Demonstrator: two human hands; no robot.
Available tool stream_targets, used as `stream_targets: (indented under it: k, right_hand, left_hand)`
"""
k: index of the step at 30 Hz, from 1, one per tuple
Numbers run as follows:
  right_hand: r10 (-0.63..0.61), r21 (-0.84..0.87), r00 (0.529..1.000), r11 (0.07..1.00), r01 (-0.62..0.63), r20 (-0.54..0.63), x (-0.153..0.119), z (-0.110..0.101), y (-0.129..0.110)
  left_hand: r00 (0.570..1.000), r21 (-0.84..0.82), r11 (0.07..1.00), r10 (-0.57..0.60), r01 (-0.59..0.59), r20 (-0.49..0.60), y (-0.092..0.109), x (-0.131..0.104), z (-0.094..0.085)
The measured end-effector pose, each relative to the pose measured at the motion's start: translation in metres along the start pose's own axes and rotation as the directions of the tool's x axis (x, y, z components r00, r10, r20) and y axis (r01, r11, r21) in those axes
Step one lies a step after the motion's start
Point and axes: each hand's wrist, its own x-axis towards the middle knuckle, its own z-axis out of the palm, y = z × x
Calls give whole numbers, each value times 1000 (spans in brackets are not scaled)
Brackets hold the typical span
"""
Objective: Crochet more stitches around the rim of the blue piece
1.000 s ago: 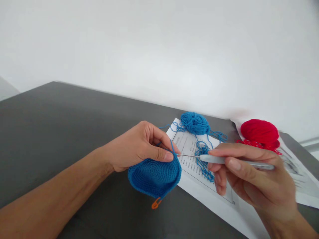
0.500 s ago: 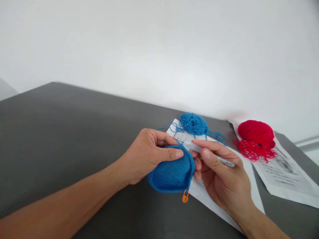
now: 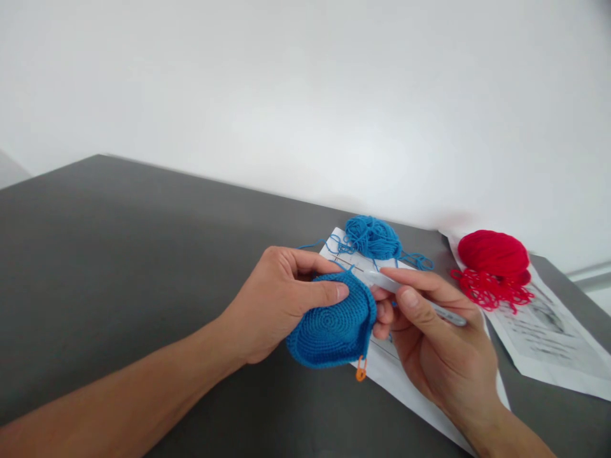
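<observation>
Between its thumb and fingers, my left hand [image 3: 281, 299] pinches the top edge of a round blue crochet piece [image 3: 329, 324] with a turned-up rim. An orange stitch marker [image 3: 361, 370] dangles from the piece's lower right edge. My right hand [image 3: 434, 331] grips a crochet hook [image 3: 386, 281] with a pale grey handle, its thin tip pointing left at the top edge of the piece. Lower fingers of that hand sit close to the piece's right edge; whether they touch it I cannot tell. A blue yarn strand runs by the left index finger.
A blue yarn ball [image 3: 372, 236] rests on a printed sheet [image 3: 410, 381] behind my hands. To the right, a red yarn ball [image 3: 494, 254] with loose loops lies on another printed sheet [image 3: 554, 343]. A white wall [image 3: 286, 95] rises behind the grey table [image 3: 119, 267].
My right hand and the hook have shifted slightly right, away from the left fingers. The crochet piece has moved a little right, and the orange marker has swung and turned.
</observation>
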Motion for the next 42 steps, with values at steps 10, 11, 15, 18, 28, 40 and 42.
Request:
stream_targets:
  k: [10, 11, 15, 18, 28, 40, 42]
  right_hand:
    - [4, -38, 1000, 999, -3, 25, 1, 1, -1]
    - [6, -43, 1000, 999, -4, 28, 1, 1, -1]
    - [-2, -63, 999, 998, 5, 41, 2, 0, -3]
    - [-8, -76, 998, 997, 13, 57, 2, -1, -5]
    - [-84, -257, 989, 960, 113, 123, -2, -14, -1]
    - [-183, -370, 983, 911, 182, 32, -6, -11, 18]
    - [-190, -374, 981, 909, 186, 28, -6, -9, 18]
  left_hand:
    - [986, 95, 991, 103, -91, -129, -1, 0, 3]
    - [986, 96, 991, 105, -93, -131, -1, 0, 3]
    - [988, 69, 993, 104, -97, -118, 2, 0, 3]
    - [991, 80, 993, 99, -92, -93, 3, -2, 2]
    - [992, 172, 980, 111, -99, -62, 5, -1, 5]
    - [995, 144, 987, 81, -71, -63, -2, -2, 2]
    - [995, 142, 988, 77, -68, -60, -2, -3, 2]
